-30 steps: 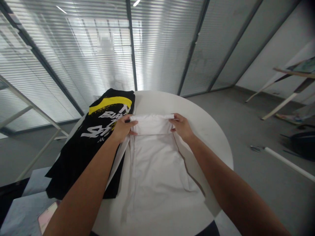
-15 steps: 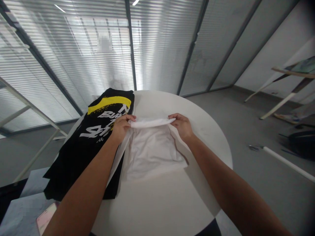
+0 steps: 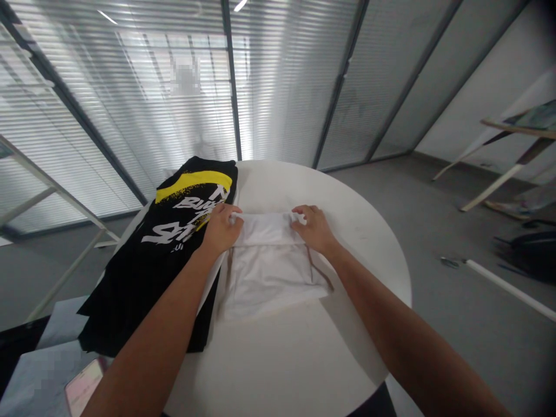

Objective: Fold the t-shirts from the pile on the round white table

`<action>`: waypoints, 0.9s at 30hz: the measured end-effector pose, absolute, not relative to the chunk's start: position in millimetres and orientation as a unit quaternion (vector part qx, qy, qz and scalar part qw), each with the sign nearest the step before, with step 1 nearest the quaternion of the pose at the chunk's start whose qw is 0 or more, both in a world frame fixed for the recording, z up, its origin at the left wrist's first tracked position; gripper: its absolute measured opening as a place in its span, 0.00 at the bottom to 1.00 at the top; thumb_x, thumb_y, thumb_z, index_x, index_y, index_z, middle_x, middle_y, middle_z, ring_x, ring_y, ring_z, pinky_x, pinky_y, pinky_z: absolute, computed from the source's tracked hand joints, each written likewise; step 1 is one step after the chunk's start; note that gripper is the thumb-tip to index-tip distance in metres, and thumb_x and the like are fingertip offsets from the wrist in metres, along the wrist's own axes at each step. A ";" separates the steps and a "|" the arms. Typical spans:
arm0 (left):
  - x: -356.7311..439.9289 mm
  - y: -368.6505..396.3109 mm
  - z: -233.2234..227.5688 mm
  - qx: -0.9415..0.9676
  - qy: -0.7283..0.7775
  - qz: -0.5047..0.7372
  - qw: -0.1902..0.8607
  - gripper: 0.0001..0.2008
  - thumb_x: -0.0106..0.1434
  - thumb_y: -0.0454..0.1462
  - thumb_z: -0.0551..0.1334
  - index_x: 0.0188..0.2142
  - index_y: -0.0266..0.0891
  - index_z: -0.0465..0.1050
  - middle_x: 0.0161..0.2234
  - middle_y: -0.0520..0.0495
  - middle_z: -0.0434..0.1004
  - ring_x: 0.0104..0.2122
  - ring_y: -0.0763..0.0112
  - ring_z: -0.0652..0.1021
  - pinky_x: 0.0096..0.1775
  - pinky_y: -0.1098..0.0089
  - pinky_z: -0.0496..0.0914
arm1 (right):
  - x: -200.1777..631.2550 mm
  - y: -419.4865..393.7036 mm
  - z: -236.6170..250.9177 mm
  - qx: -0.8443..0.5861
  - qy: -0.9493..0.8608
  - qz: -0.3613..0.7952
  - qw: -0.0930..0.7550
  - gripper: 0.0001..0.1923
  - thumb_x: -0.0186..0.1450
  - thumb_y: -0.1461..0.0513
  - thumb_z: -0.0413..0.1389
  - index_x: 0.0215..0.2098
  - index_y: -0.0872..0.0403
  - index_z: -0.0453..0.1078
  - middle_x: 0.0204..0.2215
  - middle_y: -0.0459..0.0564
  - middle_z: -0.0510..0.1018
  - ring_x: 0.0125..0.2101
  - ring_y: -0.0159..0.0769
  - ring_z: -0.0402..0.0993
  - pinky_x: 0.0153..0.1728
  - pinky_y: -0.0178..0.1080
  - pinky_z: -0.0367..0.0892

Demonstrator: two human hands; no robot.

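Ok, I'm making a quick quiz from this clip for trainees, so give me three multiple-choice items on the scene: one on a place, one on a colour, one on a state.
1. Where does the black shirt lie relative to the white cloth?
A. left of it
B. right of it
C. on the floor

2. What colour is the band near the top of the black shirt?
A. red
B. yellow
C. green

3. How does the white cloth lie on the round table?
A. spread out full length
B. folded over
C. hanging off the edge

Answers:
1 A, the black shirt lies beside the left hand.
2 B, a yellow band runs above the white lettering.
3 B, both the left hand and the right hand press a doubled far edge.
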State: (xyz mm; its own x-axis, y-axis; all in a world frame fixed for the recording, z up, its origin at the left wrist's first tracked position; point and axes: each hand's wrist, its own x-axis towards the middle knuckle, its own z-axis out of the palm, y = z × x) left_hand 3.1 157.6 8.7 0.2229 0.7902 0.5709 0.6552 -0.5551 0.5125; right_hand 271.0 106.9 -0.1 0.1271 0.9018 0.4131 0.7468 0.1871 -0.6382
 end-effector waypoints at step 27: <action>18.8 134.9 13.1 0.851 0.419 0.317 0.010 0.20 0.66 0.38 0.53 0.56 0.41 0.70 0.57 0.39 0.67 0.58 0.55 0.65 0.60 0.54 0.54 | 259.7 100.0 -0.2 -0.561 -0.755 0.046 0.336 0.22 0.69 0.56 0.48 0.60 0.47 0.65 0.59 0.50 0.69 0.61 0.43 0.58 0.61 0.50 0.53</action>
